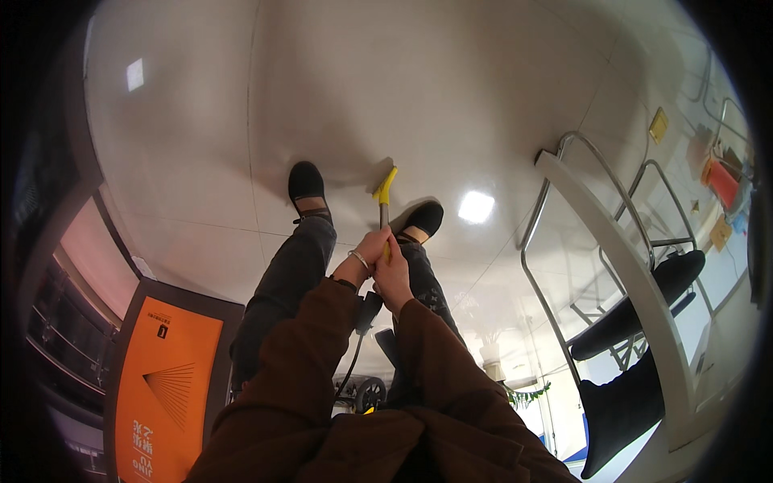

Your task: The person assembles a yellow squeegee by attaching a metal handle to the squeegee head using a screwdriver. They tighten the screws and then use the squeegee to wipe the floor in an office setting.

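Observation:
Both my hands are closed around the yellow grip (387, 252) of a tool with a grey shaft (384, 216) and a slanted yellow head (386, 186). Its exact kind is unclear. My left hand (369, 247), with a bracelet at the wrist, overlaps my right hand (393, 278) in front of my body. The tool points away from me, its head over the floor between my two black shoes (306, 180). Whether the head touches the floor I cannot tell. Below my wrists hangs a small black device (368, 312) with a cable.
Pale glossy tiles (338, 80) cover the floor. To the right stand a white table edge (612, 233) and chairs with metal frames and black seats (620, 322). An orange panel (165, 386) in a dark frame is at lower left. A small wheel (370, 394) shows behind my legs.

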`<act>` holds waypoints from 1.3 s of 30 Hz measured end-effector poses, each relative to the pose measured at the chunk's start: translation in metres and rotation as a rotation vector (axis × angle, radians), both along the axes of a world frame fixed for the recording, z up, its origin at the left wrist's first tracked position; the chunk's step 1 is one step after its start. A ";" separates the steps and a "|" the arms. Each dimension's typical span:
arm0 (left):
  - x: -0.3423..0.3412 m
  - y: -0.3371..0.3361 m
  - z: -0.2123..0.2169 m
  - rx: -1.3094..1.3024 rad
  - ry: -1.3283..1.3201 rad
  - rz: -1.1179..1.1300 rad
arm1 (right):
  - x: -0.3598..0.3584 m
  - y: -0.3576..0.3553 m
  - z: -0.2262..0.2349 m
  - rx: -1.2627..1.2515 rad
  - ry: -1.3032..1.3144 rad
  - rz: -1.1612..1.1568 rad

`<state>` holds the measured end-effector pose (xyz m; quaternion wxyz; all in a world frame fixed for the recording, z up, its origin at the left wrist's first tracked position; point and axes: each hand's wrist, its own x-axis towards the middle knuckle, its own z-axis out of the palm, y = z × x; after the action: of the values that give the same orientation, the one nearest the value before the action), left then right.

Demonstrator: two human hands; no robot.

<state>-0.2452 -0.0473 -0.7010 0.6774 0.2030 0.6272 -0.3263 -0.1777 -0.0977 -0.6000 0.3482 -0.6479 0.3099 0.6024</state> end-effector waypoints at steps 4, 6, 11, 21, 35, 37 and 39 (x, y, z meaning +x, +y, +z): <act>0.002 0.003 -0.001 0.034 -0.009 -0.048 | -0.012 0.000 -0.011 0.017 -0.171 0.130; 0.004 0.005 -0.001 0.027 0.002 -0.067 | -0.014 0.000 -0.015 -0.051 -0.108 0.135; 0.005 0.008 -0.001 0.026 -0.025 -0.055 | -0.010 0.004 -0.012 -0.039 -0.097 0.081; 0.008 0.014 -0.006 -0.001 -0.021 -0.023 | -0.006 0.014 -0.014 -0.067 -0.081 0.139; 0.052 0.013 0.038 -0.065 -0.061 0.023 | 0.040 -0.007 0.041 0.090 0.024 -0.074; 0.071 0.012 0.076 0.073 -0.237 -0.079 | 0.069 -0.017 0.083 0.255 0.112 -0.187; 0.085 0.018 0.121 0.091 -0.316 -0.117 | 0.089 -0.025 0.125 0.315 0.178 -0.199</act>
<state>-0.1603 -0.0289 -0.5802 0.7376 0.3185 0.5141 -0.3004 -0.0883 -0.1224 -0.4753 0.4742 -0.4959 0.3039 0.6610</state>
